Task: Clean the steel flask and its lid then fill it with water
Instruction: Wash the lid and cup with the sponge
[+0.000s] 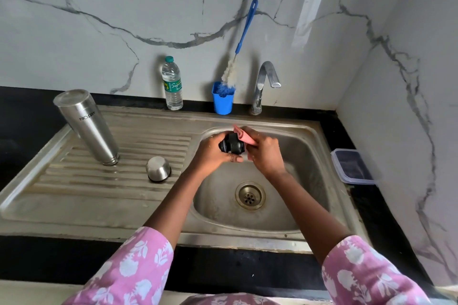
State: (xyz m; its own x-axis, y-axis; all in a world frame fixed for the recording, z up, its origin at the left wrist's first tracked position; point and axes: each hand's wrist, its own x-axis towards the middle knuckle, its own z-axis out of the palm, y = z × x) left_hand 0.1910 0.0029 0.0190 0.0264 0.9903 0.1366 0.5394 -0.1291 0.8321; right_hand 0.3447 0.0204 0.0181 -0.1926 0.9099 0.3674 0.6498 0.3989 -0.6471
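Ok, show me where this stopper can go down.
Bare: the drainboard's front strip, nearer than flask and steel cap; the basin floor around the drain. Crowded: the back ledge, with bottle, brush cup, tap.

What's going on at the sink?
A person is washing up. Their left hand holds the flask's black lid over the sink, and their right hand holds a pink cloth against it. The steel flask stands mouth-down on the draining board, its steel cup mouth-down beside it. No water is coming from the tap.

Lidded plastic box on black counter
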